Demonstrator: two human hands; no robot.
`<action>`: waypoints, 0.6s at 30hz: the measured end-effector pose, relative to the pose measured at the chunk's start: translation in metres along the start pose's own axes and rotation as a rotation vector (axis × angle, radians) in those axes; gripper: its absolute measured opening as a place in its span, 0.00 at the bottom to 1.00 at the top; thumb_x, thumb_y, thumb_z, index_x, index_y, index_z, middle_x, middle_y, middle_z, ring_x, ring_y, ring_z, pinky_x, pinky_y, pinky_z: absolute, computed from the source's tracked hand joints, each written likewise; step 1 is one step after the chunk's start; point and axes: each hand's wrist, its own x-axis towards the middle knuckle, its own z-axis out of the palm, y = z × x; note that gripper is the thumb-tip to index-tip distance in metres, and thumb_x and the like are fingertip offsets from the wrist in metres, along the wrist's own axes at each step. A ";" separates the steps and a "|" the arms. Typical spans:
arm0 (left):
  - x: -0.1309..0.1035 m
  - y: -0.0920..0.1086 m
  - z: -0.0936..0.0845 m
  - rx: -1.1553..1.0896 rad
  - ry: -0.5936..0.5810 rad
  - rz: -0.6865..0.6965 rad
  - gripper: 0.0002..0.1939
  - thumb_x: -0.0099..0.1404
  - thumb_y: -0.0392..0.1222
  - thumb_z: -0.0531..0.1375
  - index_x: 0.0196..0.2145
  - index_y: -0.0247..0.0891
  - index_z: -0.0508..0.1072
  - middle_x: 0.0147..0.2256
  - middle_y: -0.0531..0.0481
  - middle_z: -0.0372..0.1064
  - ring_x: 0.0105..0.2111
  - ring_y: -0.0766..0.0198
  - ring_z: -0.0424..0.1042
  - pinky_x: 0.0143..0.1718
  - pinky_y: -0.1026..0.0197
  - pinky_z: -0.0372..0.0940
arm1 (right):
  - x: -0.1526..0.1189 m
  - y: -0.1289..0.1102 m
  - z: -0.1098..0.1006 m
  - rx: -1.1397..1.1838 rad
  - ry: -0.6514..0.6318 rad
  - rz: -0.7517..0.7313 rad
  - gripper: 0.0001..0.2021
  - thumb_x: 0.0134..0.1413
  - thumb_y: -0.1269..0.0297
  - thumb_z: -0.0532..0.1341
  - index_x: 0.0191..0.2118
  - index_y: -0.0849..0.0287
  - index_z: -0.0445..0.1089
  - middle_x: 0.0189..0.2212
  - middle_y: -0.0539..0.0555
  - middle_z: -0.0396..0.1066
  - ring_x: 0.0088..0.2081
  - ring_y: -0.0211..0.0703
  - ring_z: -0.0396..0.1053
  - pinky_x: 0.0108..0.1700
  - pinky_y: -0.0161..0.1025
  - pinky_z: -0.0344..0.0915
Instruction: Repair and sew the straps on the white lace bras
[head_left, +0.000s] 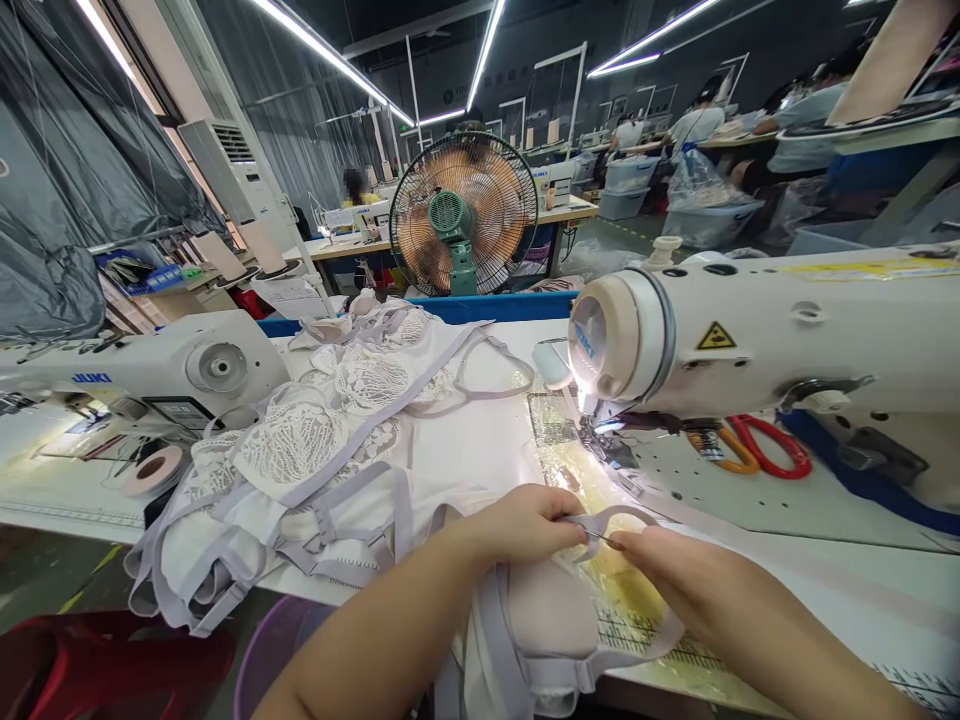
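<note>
My left hand (529,525) pinches a light grey elastic strap (596,522) of a white bra, close in front of the sewing machine (757,335). My right hand (675,560) is closed at the strap's other side, fingertips pressed together. A thin dark sliver, perhaps metal, spans the gap between both hands; its kind is unclear. Below my wrists hangs the bra (551,610), its smooth cup and grey straps draped over the table's front edge. A pile of white lace bras (300,440) with grey edging lies to the left.
Red-handled scissors (776,450) and an orange-handled pair (731,450) lie under the machine arm. A second sewing machine (217,365) and a tape roll (156,470) are at left. A large fan (461,215) stands behind the table. A red stool (112,660) sits lower left.
</note>
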 end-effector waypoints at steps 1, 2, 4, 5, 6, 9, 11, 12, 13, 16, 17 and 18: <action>0.000 0.001 0.000 0.008 0.002 0.002 0.04 0.55 0.39 0.54 0.27 0.36 0.65 0.23 0.57 0.56 0.25 0.71 0.56 0.26 0.67 0.52 | 0.000 0.002 0.000 0.035 -0.034 -0.007 0.15 0.57 0.58 0.48 0.32 0.52 0.70 0.27 0.51 0.72 0.27 0.40 0.68 0.28 0.34 0.62; -0.001 0.001 0.000 0.018 0.003 0.005 0.04 0.55 0.39 0.54 0.27 0.36 0.65 0.23 0.57 0.57 0.25 0.71 0.57 0.26 0.67 0.52 | -0.001 0.003 0.001 0.074 -0.061 -0.009 0.15 0.58 0.57 0.47 0.34 0.52 0.71 0.30 0.52 0.73 0.30 0.41 0.69 0.29 0.35 0.63; -0.001 0.002 0.000 0.039 0.013 0.015 0.04 0.55 0.39 0.54 0.27 0.36 0.65 0.23 0.57 0.57 0.25 0.71 0.57 0.27 0.67 0.52 | -0.004 0.006 0.002 0.155 -0.072 0.008 0.17 0.58 0.56 0.46 0.34 0.52 0.71 0.33 0.53 0.73 0.33 0.43 0.70 0.33 0.36 0.65; -0.001 0.003 0.000 0.052 0.023 0.019 0.04 0.56 0.39 0.54 0.27 0.36 0.65 0.23 0.57 0.57 0.25 0.71 0.57 0.27 0.67 0.52 | -0.007 0.006 0.002 0.198 -0.058 0.017 0.17 0.58 0.55 0.47 0.35 0.52 0.71 0.34 0.54 0.73 0.35 0.44 0.70 0.35 0.37 0.66; -0.001 0.003 0.000 0.064 0.033 0.021 0.04 0.56 0.39 0.54 0.26 0.35 0.65 0.23 0.57 0.57 0.25 0.71 0.57 0.27 0.67 0.52 | -0.009 0.006 0.002 0.238 -0.029 0.028 0.17 0.58 0.54 0.47 0.35 0.52 0.72 0.35 0.54 0.74 0.36 0.45 0.70 0.36 0.38 0.66; -0.001 0.003 0.001 0.099 0.047 0.015 0.04 0.56 0.39 0.54 0.26 0.35 0.65 0.22 0.57 0.57 0.24 0.71 0.57 0.26 0.67 0.52 | -0.014 0.005 -0.003 0.302 0.108 0.070 0.17 0.57 0.52 0.48 0.37 0.52 0.72 0.37 0.55 0.74 0.39 0.47 0.70 0.41 0.39 0.66; 0.000 0.002 0.001 0.119 0.051 0.012 0.04 0.56 0.38 0.54 0.26 0.35 0.65 0.22 0.57 0.57 0.24 0.71 0.58 0.26 0.67 0.52 | -0.014 0.003 -0.008 0.286 0.146 0.093 0.18 0.57 0.51 0.48 0.37 0.52 0.72 0.37 0.54 0.74 0.40 0.47 0.70 0.41 0.40 0.66; 0.000 0.002 0.001 0.126 0.053 0.015 0.04 0.56 0.38 0.54 0.26 0.35 0.65 0.22 0.57 0.57 0.24 0.71 0.58 0.25 0.67 0.52 | -0.013 0.002 -0.011 0.269 0.138 0.095 0.17 0.57 0.51 0.49 0.37 0.52 0.71 0.37 0.54 0.73 0.40 0.47 0.70 0.41 0.39 0.66; 0.000 0.002 0.002 0.133 0.054 0.020 0.04 0.56 0.39 0.54 0.26 0.35 0.65 0.22 0.57 0.57 0.24 0.71 0.58 0.25 0.68 0.51 | -0.010 0.002 -0.013 0.250 0.120 0.093 0.17 0.56 0.51 0.49 0.37 0.52 0.71 0.37 0.54 0.73 0.40 0.47 0.70 0.40 0.39 0.66; 0.000 0.001 0.004 0.177 0.058 0.067 0.05 0.56 0.39 0.55 0.26 0.35 0.65 0.22 0.57 0.56 0.24 0.71 0.57 0.24 0.68 0.51 | 0.000 -0.001 -0.013 0.216 0.098 0.078 0.15 0.54 0.51 0.53 0.42 0.53 0.68 0.42 0.56 0.70 0.31 0.40 0.69 0.33 0.37 0.67; -0.001 0.001 0.005 0.199 0.064 0.089 0.05 0.56 0.39 0.55 0.25 0.35 0.65 0.22 0.57 0.56 0.24 0.71 0.56 0.24 0.68 0.51 | 0.004 -0.003 -0.011 0.216 0.091 0.064 0.16 0.54 0.52 0.53 0.45 0.52 0.66 0.46 0.57 0.67 0.26 0.37 0.67 0.31 0.36 0.67; -0.001 0.001 0.006 0.224 0.074 0.113 0.04 0.56 0.38 0.56 0.25 0.36 0.65 0.21 0.57 0.56 0.24 0.71 0.56 0.25 0.68 0.51 | 0.008 -0.004 -0.009 0.213 0.080 0.044 0.17 0.54 0.54 0.54 0.48 0.52 0.64 0.49 0.57 0.64 0.23 0.34 0.65 0.30 0.36 0.66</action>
